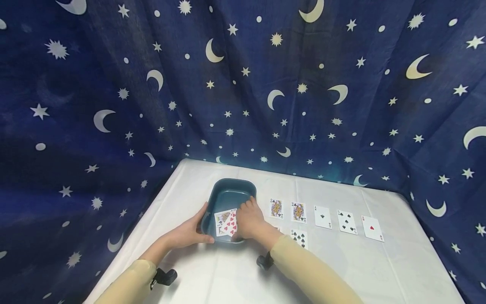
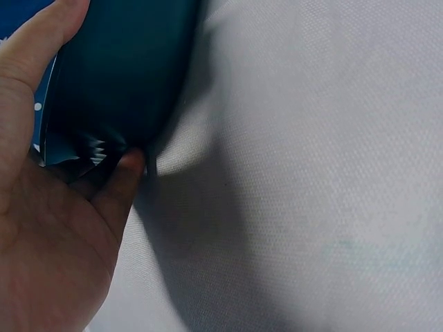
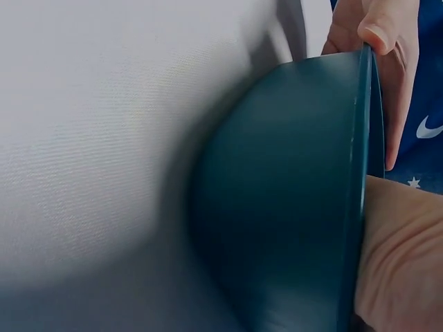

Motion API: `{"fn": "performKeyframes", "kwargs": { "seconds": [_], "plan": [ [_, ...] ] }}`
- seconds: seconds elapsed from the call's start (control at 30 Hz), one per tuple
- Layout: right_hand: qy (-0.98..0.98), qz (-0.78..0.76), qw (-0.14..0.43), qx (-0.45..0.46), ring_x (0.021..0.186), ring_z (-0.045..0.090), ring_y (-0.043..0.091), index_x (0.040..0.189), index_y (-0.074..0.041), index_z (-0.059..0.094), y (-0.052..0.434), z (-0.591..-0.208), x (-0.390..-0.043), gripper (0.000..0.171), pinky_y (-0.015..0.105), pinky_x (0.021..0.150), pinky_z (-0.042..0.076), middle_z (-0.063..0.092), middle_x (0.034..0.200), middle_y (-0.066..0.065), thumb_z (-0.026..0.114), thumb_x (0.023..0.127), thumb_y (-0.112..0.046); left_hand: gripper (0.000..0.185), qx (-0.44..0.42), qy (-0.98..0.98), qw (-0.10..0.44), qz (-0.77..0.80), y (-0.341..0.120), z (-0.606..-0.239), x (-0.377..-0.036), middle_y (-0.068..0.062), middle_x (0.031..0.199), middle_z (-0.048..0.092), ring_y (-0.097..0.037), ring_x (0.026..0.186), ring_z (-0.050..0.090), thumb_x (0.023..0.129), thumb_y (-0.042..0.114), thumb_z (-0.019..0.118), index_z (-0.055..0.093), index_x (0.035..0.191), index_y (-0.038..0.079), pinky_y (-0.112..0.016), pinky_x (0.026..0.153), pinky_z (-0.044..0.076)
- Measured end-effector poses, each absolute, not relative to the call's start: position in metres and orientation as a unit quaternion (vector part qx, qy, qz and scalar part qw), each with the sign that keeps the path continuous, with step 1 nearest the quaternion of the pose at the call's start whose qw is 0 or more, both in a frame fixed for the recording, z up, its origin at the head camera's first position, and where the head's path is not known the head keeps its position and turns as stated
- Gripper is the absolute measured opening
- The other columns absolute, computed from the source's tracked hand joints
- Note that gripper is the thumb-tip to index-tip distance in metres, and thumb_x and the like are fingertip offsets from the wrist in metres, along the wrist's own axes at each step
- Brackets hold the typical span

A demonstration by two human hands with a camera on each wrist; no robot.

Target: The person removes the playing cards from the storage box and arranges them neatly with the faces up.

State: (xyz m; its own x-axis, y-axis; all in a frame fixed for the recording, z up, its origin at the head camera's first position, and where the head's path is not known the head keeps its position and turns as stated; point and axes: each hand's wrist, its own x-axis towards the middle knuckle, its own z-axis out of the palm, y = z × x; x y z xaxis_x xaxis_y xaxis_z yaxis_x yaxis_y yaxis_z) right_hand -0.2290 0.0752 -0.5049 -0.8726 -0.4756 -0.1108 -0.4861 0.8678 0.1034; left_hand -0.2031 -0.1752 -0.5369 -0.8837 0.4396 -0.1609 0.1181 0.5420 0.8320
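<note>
A dark teal tray (image 1: 233, 185) with rounded corners and raised walls sits at the left part of the white table. My left hand (image 1: 191, 230) grips its left wall near the front corner, thumb and fingers on either side in the left wrist view. Overlapping playing cards (image 1: 226, 223), a face card and a red heart card, lie fanned face up inside the tray. Reaching over the right wall, my right hand (image 1: 250, 219) curls its fingers at the cards' right edge and covers part of them. The wall of the tray (image 3: 284, 194) hides its fingertips in the right wrist view.
Right of the tray lies a row of face-up cards: two face cards, an ace of clubs (image 1: 322, 217), a spade card (image 1: 347, 222) and an ace of hearts (image 1: 372, 228). Another spade card (image 1: 299, 237) lies nearer, partly behind my right forearm. A starry curtain (image 1: 265, 105) rises behind the table.
</note>
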Motion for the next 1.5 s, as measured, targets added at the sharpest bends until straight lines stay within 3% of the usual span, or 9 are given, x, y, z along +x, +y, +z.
{"fn": "performKeyframes", "kwargs": {
  "seconds": [0.13, 0.4, 0.73, 1.0, 1.27, 1.5],
  "plan": [
    [0.965, 0.055, 0.046, -0.251, 0.123, 0.052, 0.03, 0.124, -0.001, 0.069, 0.073, -0.505, -0.232, 0.095, 0.052, 0.124, 0.02, 0.065, 0.118, 0.01, 0.086, 0.062, -0.072, 0.128, 0.16, 0.858, 0.181, 0.453, -0.176, -0.537, -0.202, -0.01, 0.172, 0.002, -0.034, 0.155, 0.012, 0.079, 0.039, 0.089, -0.002, 0.166, 0.018, -0.048, 0.12, 0.028],
    [0.959, 0.021, 0.06, -0.275, 0.111, 0.053, 0.023, 0.119, -0.013, 0.07, 0.071, -0.508, -0.239, 0.073, 0.046, 0.115, 0.034, 0.063, 0.111, 0.003, 0.091, 0.065, -0.057, 0.126, 0.168, 0.849, 0.179, 0.468, -0.175, -0.535, -0.202, -0.01, 0.172, 0.003, -0.033, 0.155, 0.014, 0.08, 0.032, 0.09, -0.001, 0.166, 0.017, -0.048, 0.12, 0.029],
    [0.962, 0.022, 0.064, -0.266, 0.117, 0.052, 0.026, 0.125, -0.007, 0.067, 0.071, -0.506, -0.239, 0.089, 0.047, 0.118, 0.032, 0.063, 0.117, 0.006, 0.09, 0.062, -0.065, 0.126, 0.17, 0.85, 0.182, 0.464, -0.176, -0.536, -0.203, -0.011, 0.172, 0.001, -0.032, 0.155, 0.014, 0.081, 0.035, 0.088, -0.003, 0.166, 0.016, -0.046, 0.12, 0.028],
    [0.963, 0.007, 0.065, -0.261, 0.104, 0.051, 0.023, 0.123, -0.005, 0.065, 0.068, -0.505, -0.239, 0.09, 0.043, 0.103, 0.043, 0.062, 0.111, 0.007, 0.094, 0.057, -0.06, 0.127, 0.176, 0.848, 0.181, 0.467, -0.177, -0.536, -0.203, -0.011, 0.171, 0.002, -0.032, 0.155, 0.014, 0.081, 0.035, 0.089, -0.004, 0.166, 0.015, -0.045, 0.12, 0.028],
    [0.964, -0.003, 0.066, -0.258, 0.097, 0.05, 0.023, 0.12, -0.004, 0.063, 0.068, -0.511, -0.241, 0.089, 0.039, 0.092, 0.045, 0.062, 0.105, 0.007, 0.095, 0.056, -0.058, 0.126, 0.179, 0.851, 0.178, 0.461, -0.176, -0.535, -0.203, -0.011, 0.171, 0.001, -0.032, 0.155, 0.013, 0.082, 0.032, 0.088, -0.004, 0.165, 0.013, -0.046, 0.121, 0.028],
    [0.96, -0.003, 0.065, -0.271, 0.097, 0.048, 0.022, 0.119, -0.006, 0.063, 0.069, -0.516, -0.243, 0.087, 0.04, 0.093, 0.043, 0.061, 0.104, 0.005, 0.094, 0.056, -0.058, 0.126, 0.176, 0.852, 0.179, 0.46, -0.176, -0.535, -0.203, -0.01, 0.171, 0.0, -0.032, 0.155, 0.013, 0.082, 0.032, 0.088, -0.004, 0.165, 0.014, -0.046, 0.121, 0.027]
  ]
}}
